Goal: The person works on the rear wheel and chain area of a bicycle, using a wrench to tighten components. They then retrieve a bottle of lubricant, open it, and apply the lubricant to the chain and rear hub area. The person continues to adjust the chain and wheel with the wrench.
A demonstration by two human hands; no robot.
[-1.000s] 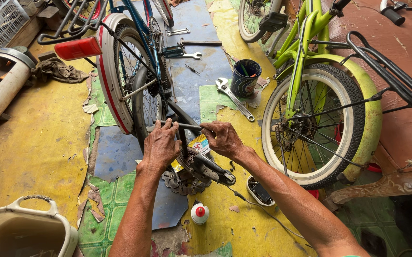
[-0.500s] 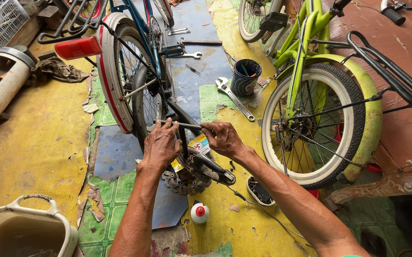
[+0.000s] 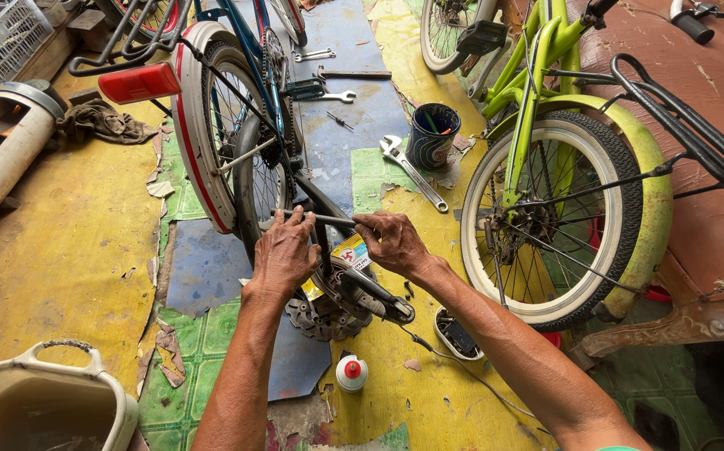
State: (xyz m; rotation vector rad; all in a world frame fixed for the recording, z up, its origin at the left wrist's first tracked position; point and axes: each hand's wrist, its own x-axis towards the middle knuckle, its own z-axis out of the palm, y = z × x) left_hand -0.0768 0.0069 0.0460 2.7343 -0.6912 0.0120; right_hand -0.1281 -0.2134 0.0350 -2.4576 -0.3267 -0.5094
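Observation:
My left hand (image 3: 283,255) and my right hand (image 3: 391,240) both grip a thin metal rod (image 3: 334,220) lying across a black bicycle tyre (image 3: 255,188) that stands on the floor. Just below the hands sits a black crank arm (image 3: 376,294) with a toothed chainring (image 3: 320,317). A blue bicycle with a white rear mudguard (image 3: 193,134) and a red reflector (image 3: 141,82) stands right behind the tyre. Whatever the rod's middle is attached to is hidden by the tyre and my fingers.
A green bicycle's rear wheel (image 3: 564,219) stands close on the right. An adjustable wrench (image 3: 414,171), a dark cup (image 3: 432,135) and spanners (image 3: 328,96) lie ahead. A small white bottle with a red cap (image 3: 351,372) and a phone (image 3: 457,334) lie near. A white tub (image 3: 40,409) sits bottom left.

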